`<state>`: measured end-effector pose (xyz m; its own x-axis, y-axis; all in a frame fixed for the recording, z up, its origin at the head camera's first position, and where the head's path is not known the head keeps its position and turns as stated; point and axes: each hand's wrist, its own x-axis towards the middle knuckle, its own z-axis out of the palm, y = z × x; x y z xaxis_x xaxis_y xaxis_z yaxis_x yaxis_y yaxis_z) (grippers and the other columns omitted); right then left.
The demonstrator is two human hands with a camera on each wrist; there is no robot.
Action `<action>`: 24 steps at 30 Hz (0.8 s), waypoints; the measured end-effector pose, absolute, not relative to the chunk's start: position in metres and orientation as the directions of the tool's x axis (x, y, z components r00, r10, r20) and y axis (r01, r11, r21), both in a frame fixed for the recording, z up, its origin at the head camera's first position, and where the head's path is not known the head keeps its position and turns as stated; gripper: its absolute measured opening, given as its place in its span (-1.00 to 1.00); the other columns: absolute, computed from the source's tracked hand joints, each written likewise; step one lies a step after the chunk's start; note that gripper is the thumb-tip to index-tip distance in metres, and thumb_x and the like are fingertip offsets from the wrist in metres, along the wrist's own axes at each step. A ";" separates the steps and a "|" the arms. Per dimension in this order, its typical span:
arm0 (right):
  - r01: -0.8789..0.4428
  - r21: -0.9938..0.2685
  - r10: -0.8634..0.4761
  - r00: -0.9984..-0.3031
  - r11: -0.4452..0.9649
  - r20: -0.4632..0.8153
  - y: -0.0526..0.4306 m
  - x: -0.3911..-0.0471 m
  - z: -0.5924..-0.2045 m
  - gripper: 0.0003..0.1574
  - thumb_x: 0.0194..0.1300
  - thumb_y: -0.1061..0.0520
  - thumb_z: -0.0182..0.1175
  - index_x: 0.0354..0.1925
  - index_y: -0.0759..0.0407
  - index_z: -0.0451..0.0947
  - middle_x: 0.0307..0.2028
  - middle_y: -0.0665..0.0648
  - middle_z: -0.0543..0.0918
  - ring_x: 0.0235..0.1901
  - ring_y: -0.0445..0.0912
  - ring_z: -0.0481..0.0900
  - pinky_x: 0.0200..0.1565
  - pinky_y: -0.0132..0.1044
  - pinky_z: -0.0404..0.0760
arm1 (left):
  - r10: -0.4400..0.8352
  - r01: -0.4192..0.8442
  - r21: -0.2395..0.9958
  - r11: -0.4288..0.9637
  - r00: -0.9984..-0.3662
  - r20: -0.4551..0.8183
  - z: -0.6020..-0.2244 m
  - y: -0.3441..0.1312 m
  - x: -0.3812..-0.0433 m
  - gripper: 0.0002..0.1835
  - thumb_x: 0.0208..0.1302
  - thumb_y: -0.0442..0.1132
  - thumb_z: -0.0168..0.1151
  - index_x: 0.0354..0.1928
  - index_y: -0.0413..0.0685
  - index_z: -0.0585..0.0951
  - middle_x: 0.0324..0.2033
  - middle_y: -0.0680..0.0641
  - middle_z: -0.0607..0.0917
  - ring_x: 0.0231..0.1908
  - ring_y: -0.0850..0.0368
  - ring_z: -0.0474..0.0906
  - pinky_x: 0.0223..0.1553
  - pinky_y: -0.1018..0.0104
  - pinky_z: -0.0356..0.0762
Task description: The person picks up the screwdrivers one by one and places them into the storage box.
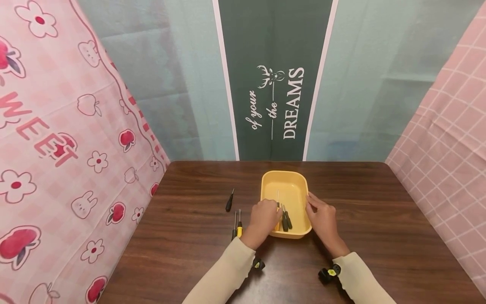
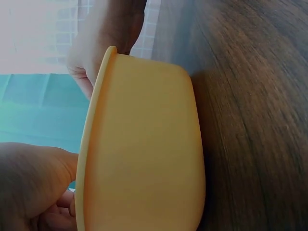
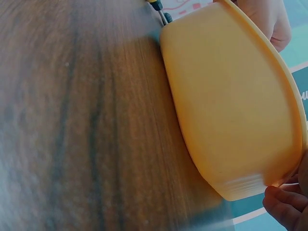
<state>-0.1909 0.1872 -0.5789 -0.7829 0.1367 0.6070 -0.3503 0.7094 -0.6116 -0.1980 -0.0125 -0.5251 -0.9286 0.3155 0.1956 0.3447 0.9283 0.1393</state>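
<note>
A yellow plastic tray [image 1: 294, 190] sits on the table. My left hand [image 1: 264, 217] reaches over its near left rim and pinches a screwdriver [image 1: 278, 197], whose shaft points away from me; the fingers hide most of its handle. Beside it in the tray lie two dark-handled screwdrivers [image 1: 286, 221]. My right hand [image 1: 322, 215] grips the tray's right rim, thumb at the inner side. In the right wrist view, the right hand's fingers [image 3: 284, 204] touch the tray's outer wall [image 3: 231, 101]. From the left wrist, the tray's wall [image 2: 139, 134] hides what lies inside.
Left of the tray, a black screwdriver [image 1: 229, 202] lies on the brown wooden table [image 1: 182, 219]. Nearer me are a yellow-and-black screwdriver [image 1: 239, 228] and a dark-handled one [image 1: 234, 232], partly covered by the left forearm. Patterned cloths hang around the table's back and sides.
</note>
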 end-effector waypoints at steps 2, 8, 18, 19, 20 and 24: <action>-0.349 -0.615 0.140 -0.783 0.707 0.606 0.187 -0.191 -0.579 -0.66 0.17 0.42 0.36 -0.04 0.42 0.70 0.01 0.31 0.70 -0.03 0.22 0.69 -0.20 0.06 0.65 | 0.318 0.347 0.131 0.929 -0.927 0.198 -0.525 -0.012 -0.198 -0.51 0.38 0.04 0.26 -0.72 0.07 0.49 -0.65 0.02 0.59 -0.64 0.14 0.52 -0.65 0.20 0.43; -0.346 -0.616 0.140 -0.786 0.708 0.602 0.188 -0.191 -0.578 -0.67 0.18 0.41 0.36 -0.03 0.41 0.70 0.01 0.31 0.70 -0.03 0.22 0.69 -0.18 0.05 0.64 | 0.325 0.342 0.047 0.938 -0.921 0.212 -0.525 -0.008 -0.196 -0.54 0.35 0.02 0.27 -0.71 0.05 0.51 -0.67 0.03 0.59 -0.64 0.12 0.54 -0.65 0.19 0.46; -0.354 -0.611 0.141 -0.778 0.708 0.613 0.188 -0.191 -0.579 -0.67 0.17 0.41 0.36 -0.05 0.41 0.71 0.00 0.31 0.71 -0.05 0.21 0.71 -0.20 0.03 0.64 | 0.329 0.312 -0.105 0.944 -0.901 0.282 -0.532 -0.002 -0.194 -0.53 0.30 0.02 0.29 -0.77 0.11 0.50 -0.73 0.07 0.57 -0.70 0.16 0.51 -0.74 0.22 0.39; -0.355 -0.608 0.141 -0.775 0.710 0.617 0.188 -0.191 -0.579 -0.67 0.16 0.42 0.36 -0.06 0.41 0.71 -0.01 0.30 0.71 -0.06 0.20 0.71 -0.22 0.03 0.64 | 0.330 0.310 -0.115 0.944 -0.899 0.289 -0.533 -0.002 -0.193 -0.54 0.29 0.00 0.28 -0.77 0.12 0.49 -0.73 0.08 0.57 -0.70 0.17 0.51 -0.74 0.22 0.38; -0.356 -0.608 0.142 -0.773 0.710 0.618 0.187 -0.191 -0.579 -0.67 0.16 0.42 0.36 -0.06 0.41 0.71 -0.01 0.30 0.71 -0.06 0.20 0.71 -0.23 0.03 0.64 | 0.330 0.308 -0.120 0.944 -0.897 0.294 -0.534 -0.002 -0.193 -0.54 0.28 -0.02 0.28 -0.78 0.13 0.47 -0.74 0.08 0.56 -0.71 0.17 0.50 -0.75 0.22 0.37; -0.357 -0.604 0.142 -0.769 0.712 0.623 0.187 -0.191 -0.579 -0.68 0.15 0.42 0.36 -0.07 0.42 0.71 -0.01 0.31 0.71 -0.07 0.21 0.71 -0.23 0.04 0.64 | 0.329 0.306 -0.124 0.944 -0.896 0.297 -0.536 0.000 -0.191 -0.56 0.29 -0.06 0.25 -0.77 0.13 0.50 -0.73 0.08 0.57 -0.70 0.15 0.52 -0.74 0.22 0.37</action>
